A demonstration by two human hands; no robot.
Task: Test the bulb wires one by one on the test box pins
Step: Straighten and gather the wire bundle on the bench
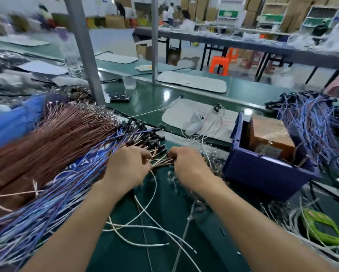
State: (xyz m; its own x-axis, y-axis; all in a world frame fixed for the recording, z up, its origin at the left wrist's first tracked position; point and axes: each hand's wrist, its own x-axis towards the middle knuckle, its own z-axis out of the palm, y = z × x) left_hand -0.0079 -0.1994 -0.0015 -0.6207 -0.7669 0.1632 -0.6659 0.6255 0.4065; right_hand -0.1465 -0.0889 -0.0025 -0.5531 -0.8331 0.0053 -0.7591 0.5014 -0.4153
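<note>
Copper-toned bulb wires at worktop centre, just left of test box | left hand, right hand: each grip clenched on the bunched ends | risk: several leads lift together and tangle; pins not visible, so mis-contact is possible.

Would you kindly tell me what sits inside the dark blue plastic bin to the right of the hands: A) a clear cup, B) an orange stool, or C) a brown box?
C: a brown box sits in the dark blue bin, just right of the right hand, which together with the left hand pinches the bulb wires.
</note>
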